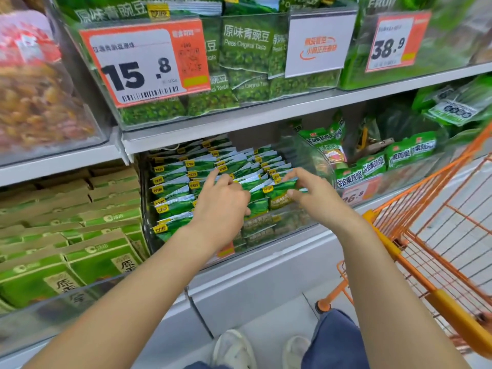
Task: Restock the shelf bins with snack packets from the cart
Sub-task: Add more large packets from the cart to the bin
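At the frame's centre, both hands reach into the clear shelf bin (306, 222) of green snack packets (173, 187). Left hand (223, 201) fingers curl onto the packets; right hand (314, 193) fingers pinch one packet (279, 191). The orange cart (426, 235) stands at lower right.

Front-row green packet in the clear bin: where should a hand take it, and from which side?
Take the green packet by its top edge, pinched between thumb and fingers, coming from above at the bin's open front. The packets stand upright and tightly packed, so only their tops are exposed. The right hand appears to pinch it this way.
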